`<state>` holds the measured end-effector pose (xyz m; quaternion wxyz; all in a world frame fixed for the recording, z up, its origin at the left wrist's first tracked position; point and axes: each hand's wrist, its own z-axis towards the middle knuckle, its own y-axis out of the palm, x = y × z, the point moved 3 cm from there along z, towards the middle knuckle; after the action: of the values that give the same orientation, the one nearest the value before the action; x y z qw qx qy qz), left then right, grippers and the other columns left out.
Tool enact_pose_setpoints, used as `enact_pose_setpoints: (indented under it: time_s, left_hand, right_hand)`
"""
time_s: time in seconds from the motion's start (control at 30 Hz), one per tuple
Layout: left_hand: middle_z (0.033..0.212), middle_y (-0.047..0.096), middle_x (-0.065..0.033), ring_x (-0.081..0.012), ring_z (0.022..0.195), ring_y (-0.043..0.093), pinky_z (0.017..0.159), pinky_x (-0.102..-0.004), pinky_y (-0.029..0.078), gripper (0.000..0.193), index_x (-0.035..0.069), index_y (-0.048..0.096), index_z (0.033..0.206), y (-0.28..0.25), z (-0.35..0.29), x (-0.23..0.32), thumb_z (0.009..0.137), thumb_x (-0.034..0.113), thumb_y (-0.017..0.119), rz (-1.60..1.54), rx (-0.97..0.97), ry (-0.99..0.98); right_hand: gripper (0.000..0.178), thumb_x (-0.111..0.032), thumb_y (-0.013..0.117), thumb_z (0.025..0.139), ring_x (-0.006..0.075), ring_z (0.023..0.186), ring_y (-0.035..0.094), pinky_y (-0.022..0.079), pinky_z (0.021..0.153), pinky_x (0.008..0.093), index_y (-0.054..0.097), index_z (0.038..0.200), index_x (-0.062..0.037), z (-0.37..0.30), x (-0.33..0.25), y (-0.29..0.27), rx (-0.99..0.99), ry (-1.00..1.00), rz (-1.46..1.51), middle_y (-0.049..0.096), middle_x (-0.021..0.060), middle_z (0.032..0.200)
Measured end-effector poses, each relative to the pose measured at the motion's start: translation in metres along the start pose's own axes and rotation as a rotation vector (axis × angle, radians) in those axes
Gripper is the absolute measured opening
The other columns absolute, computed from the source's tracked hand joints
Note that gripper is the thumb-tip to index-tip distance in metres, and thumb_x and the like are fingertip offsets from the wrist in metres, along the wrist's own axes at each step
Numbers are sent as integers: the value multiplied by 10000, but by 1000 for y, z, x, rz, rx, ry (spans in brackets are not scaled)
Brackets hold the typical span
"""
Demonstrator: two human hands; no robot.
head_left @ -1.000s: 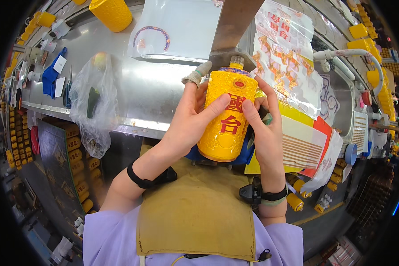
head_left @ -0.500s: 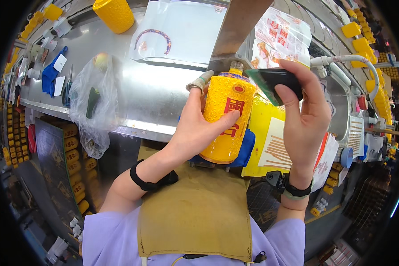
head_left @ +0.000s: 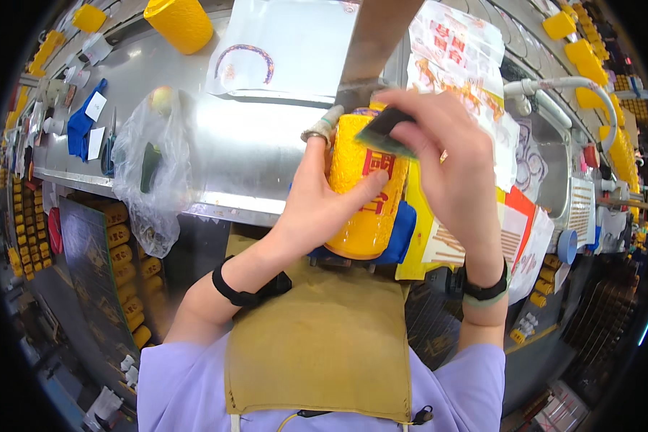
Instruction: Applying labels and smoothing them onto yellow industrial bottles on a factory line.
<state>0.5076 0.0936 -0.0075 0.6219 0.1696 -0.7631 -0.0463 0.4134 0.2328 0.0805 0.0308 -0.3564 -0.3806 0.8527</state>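
A yellow textured bottle [head_left: 354, 216] with raised red characters lies tilted on a blue cloth [head_left: 403, 234] in front of me. My left hand [head_left: 322, 191] grips it from the left side, thumb across its front; wrapping covers one fingertip near the bottle's shoulder. My right hand [head_left: 446, 144] pinches a dark pad with a green edge [head_left: 387, 132] and holds it against or just over the upper front of the bottle. Motion blurs the pad, and whether it touches is hard to tell. The right hand and pad hide the bottle's neck.
A clear plastic bag [head_left: 151, 165] hangs over the steel bench edge [head_left: 216, 205] at left. Behind stand another yellow bottle [head_left: 178, 25] and a white sheet with a patterned strip [head_left: 288, 50]. Brown strips on paper [head_left: 446, 247] lie right, near a sink [head_left: 554, 176] and pipe.
My right hand has moved left and down with the pad, from beside the bottle's neck to its upper front. My left hand keeps its grip on the bottle.
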Motion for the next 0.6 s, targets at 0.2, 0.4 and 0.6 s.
enact_pose_setpoints:
  time_s: [0.2,0.4,0.6]
  left_hand:
    - [1544,481,-179,-235,1407,515,1149,-384,451,842,-30,190,1635,-14,-9,6,1020,170,729,-388,-3,-114]
    - [1511,511,-162,-233,1392,534,1171,-401,444,885,-16,241,1616,-6,-18,4,950,134,805,-80,-87,-2]
    - [1444,567,-155,-232,1335,586,1135,-409,483,842,-19,305,1558,-3,-16,5,918,124,833,-47,-85,27]
  right_hand:
    - [263,126,649,915,211,1012,712,550,905,322,704,1139,0,-32,9,-13,242,170,-98,740,107,1063]
    - [228,109,639,958,192,1078,698,530,976,309,680,1165,22,-77,14,-3,248,320,105,731,106,1112]
    - [224,93,642,976,184,1072,700,528,972,305,682,1185,23,-87,10,-6,253,331,113,731,105,1111]
